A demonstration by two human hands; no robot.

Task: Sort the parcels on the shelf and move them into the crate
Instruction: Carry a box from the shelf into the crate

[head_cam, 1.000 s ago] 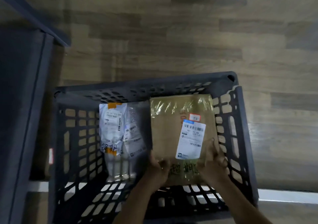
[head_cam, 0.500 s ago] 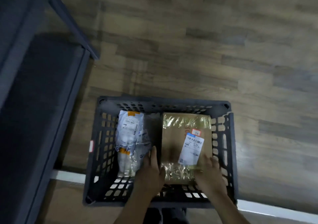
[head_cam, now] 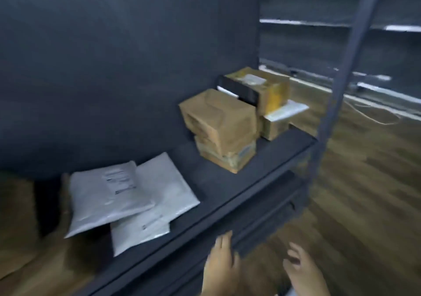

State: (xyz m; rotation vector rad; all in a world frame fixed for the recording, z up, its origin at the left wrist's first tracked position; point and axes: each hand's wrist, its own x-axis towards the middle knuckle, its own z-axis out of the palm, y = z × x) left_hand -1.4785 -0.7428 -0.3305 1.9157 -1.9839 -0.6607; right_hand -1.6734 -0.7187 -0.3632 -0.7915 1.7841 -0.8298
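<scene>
Hovering in front of the dark shelf's (head_cam: 227, 182) front edge, the left hand (head_cam: 222, 266) and right hand (head_cam: 303, 270) hold nothing, their fingers loosely spread. Two overlapping white mailer bags (head_cam: 107, 195) lie on the shelf at the left. Stacked brown cardboard parcels (head_cam: 221, 125) stand further right, well apart from both hands.

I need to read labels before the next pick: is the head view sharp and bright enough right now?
Head view: no, motion blur smears the whole frame; print on the white mailers is unreadable. Head view: dim light, the shelf nearly black, the brown boxes only outlines. Head view: left hand and right hand blurred too.
</scene>
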